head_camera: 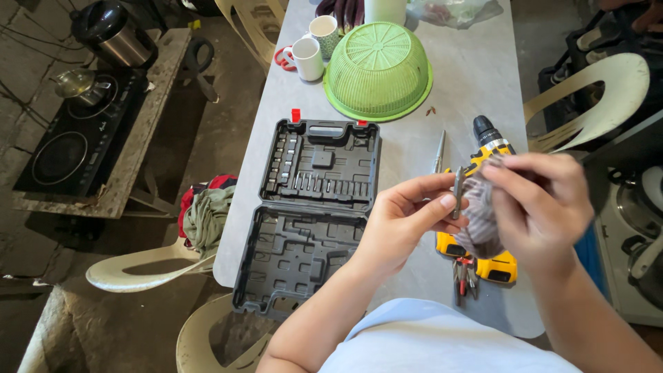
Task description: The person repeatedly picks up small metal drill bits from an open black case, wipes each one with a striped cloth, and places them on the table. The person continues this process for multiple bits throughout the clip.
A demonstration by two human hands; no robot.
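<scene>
- Head view shows your left hand [407, 214] pinching a small slim metal piece [457, 193], likely a driver bit, between thumb and forefinger, held upright above the near right part of the counter [456, 90].
- Your right hand [542, 204] is closed around a bunched grey cloth [480, 221] that wraps against the piece; both grips are tight on what they hold, neither hand open.
- That pinch covers little of the piece; if the cloth drags on it, it could slip out and drop, perhaps past the counter's near edge to the floor.
- Directly under your hands lies the yellow and black cordless drill [487, 155], with red-handled pliers [466, 276] beside its battery end near the near edge; a dropped piece could bounce off either.
- A thin pointed metal tool [439, 152] lies just left of the drill; lowering your hands blindly risks a jab.
- The open black tool case [307, 214] overhangs the counter's near left corner; a bump from your left elbow might tip it off.
- Farther back, the upturned green basket [378, 69] and the mugs [307, 55] sit well apart from your hands.
</scene>
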